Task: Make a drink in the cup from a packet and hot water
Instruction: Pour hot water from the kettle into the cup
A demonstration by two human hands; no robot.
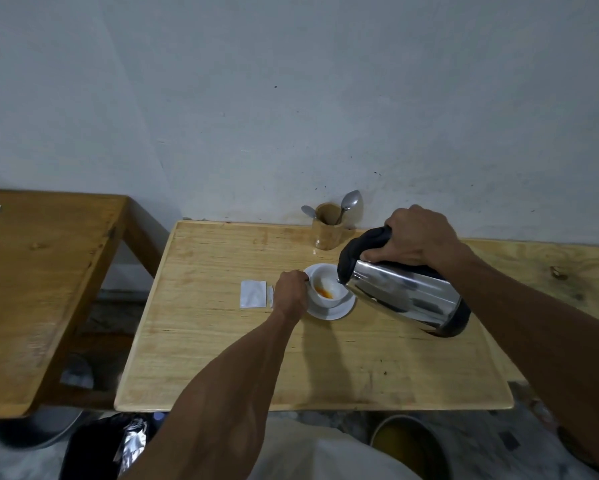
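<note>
A white cup (330,295) stands on a white saucer (336,311) on the light wooden table (222,358). Orange liquid or powder shows inside the cup. My left hand (291,294) grips the cup at its left side. My right hand (417,239) holds the black handle of a steel kettle (405,294), which is tilted left with its spout over the cup. A silver packet (253,294) lies flat just left of my left hand, with a small torn strip (270,296) beside it.
A wooden holder (329,230) with two spoons stands at the table's back edge by the wall. A darker wooden table (38,278) is at the left. Below the table's front edge are a black bag (100,445) and a round bucket (409,441).
</note>
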